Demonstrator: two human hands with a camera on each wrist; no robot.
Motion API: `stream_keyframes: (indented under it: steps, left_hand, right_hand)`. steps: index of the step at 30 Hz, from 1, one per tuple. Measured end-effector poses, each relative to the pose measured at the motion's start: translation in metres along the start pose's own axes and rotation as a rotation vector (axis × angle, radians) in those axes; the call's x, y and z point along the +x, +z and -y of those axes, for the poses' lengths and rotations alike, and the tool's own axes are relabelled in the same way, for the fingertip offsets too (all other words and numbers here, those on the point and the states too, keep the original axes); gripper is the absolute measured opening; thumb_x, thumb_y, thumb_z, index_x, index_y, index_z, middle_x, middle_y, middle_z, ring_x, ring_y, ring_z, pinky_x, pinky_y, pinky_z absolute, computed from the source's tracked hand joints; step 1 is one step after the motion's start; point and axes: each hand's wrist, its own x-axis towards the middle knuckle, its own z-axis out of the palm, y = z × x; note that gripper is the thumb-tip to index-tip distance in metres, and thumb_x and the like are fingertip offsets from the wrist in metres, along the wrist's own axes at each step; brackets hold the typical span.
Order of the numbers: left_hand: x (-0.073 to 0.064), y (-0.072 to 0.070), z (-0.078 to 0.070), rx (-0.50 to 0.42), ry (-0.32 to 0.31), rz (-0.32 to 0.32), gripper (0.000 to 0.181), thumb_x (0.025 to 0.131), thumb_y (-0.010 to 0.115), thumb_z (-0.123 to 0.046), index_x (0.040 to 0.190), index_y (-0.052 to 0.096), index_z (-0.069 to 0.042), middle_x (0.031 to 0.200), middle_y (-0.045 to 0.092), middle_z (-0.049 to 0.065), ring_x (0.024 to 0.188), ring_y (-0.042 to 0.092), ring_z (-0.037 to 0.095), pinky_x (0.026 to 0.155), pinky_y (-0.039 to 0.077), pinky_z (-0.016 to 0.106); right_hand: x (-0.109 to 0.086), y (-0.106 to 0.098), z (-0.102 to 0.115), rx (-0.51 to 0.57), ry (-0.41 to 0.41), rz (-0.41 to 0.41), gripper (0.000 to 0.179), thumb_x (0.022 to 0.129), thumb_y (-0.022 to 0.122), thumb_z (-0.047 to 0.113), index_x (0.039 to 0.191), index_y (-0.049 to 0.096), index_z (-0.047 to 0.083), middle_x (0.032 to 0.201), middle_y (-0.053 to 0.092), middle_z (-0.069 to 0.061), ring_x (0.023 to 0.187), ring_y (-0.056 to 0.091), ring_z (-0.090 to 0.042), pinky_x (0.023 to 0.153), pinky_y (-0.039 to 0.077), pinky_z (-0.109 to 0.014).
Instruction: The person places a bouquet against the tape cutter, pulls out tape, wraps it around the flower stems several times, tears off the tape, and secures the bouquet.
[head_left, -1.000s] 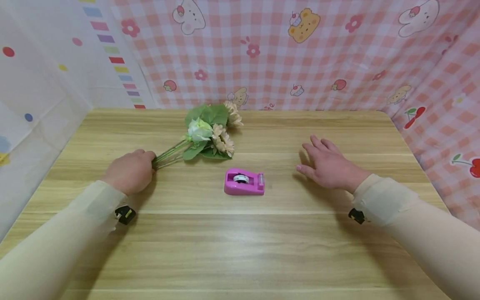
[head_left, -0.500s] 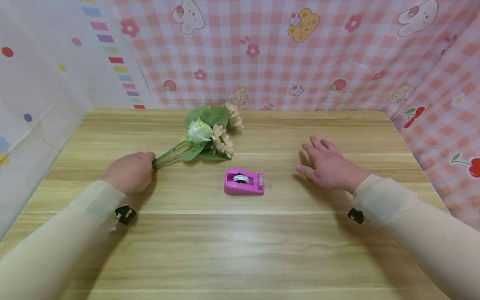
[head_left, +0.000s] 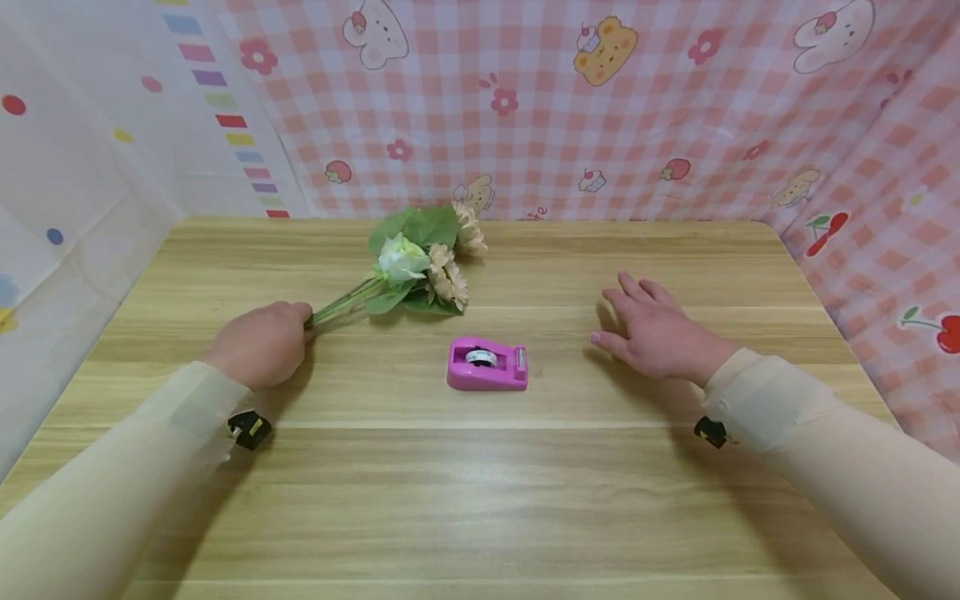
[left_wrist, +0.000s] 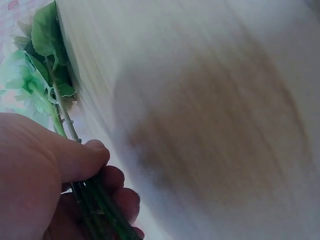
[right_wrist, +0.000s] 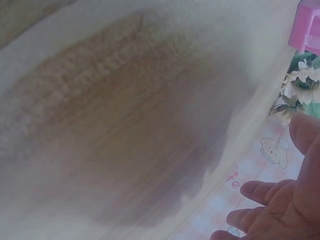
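Note:
My left hand [head_left: 261, 343] grips a bunch of artificial flowers [head_left: 403, 260] by the lower stems, thumb and fingers wrapped round them in the left wrist view, where the green stems [left_wrist: 102, 207] run out below the palm. The flower heads, one pale green-white rose and beige daisies among green leaves, point to the back right, low over the table. A pink tape dispenser [head_left: 487, 365] with a roll of tape stands at the table's middle, between the hands. My right hand [head_left: 660, 329] holds nothing; its fingers are spread, palm down, to the right of the dispenser.
The wooden table [head_left: 480, 500] reaches back to a pink checked curtain [head_left: 540, 100] with cartoon prints. A white dotted sheet [head_left: 82, 125] hangs along the left side. Small black cameras sit under both wrists.
The flower heads have shifted and turned very slightly in the left hand's grip. The right hand and the tape dispenser stay where they were.

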Motion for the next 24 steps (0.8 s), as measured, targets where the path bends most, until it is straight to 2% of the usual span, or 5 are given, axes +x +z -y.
stream_keyframes:
  steps: [6, 11, 19, 24]
  left_hand:
    - [-0.002, 0.000, -0.001, -0.003, 0.020, -0.011, 0.016, 0.107, 0.052, -0.016, 0.096, 0.054, -0.005, 0.079, 0.061, 0.012, 0.071, 0.062, 0.029, 0.064, 0.054, 0.053]
    - [-0.002, 0.000, -0.002, -0.031, 0.009, 0.000, 0.018, 0.110, 0.048, -0.020, 0.099, 0.051, -0.006, 0.076, 0.060, 0.011, 0.068, 0.059, 0.028, 0.062, 0.051, 0.051]
    - [0.000, -0.002, -0.005, -0.119, -0.024, 0.018, 0.021, 0.111, 0.043, -0.025, 0.107, 0.050, -0.006, 0.088, 0.062, 0.014, 0.079, 0.060, 0.030, 0.073, 0.052, 0.052]
    - [0.002, -0.003, -0.014, -0.158, -0.017, 0.010, 0.026, 0.111, 0.041, -0.026, 0.106, 0.052, -0.004, 0.088, 0.060, 0.013, 0.079, 0.058, 0.028, 0.073, 0.050, 0.047]
  right_hand:
    - [-0.001, 0.000, 0.000, 0.003, 0.004, 0.004, 0.078, 0.109, 0.053, 0.047, 0.161, 0.028, -0.005, 0.172, 0.008, -0.033, 0.158, 0.008, -0.055, 0.127, 0.008, -0.065]
    - [-0.001, 0.001, 0.000, 0.003, 0.006, 0.009, 0.079, 0.108, 0.054, 0.047, 0.161, 0.028, -0.006, 0.172, 0.007, -0.033, 0.158, 0.007, -0.054, 0.127, 0.008, -0.065]
    - [-0.001, 0.001, 0.000, -0.004, -0.006, 0.009, 0.077, 0.109, 0.054, 0.045, 0.160, 0.029, -0.008, 0.171, 0.009, -0.034, 0.159, 0.008, -0.053, 0.128, 0.007, -0.064]
    - [-0.002, 0.001, 0.001, -0.005, -0.009, 0.013, 0.077, 0.109, 0.053, 0.044, 0.160, 0.029, -0.008, 0.171, 0.010, -0.034, 0.159, 0.009, -0.053, 0.128, 0.007, -0.064]
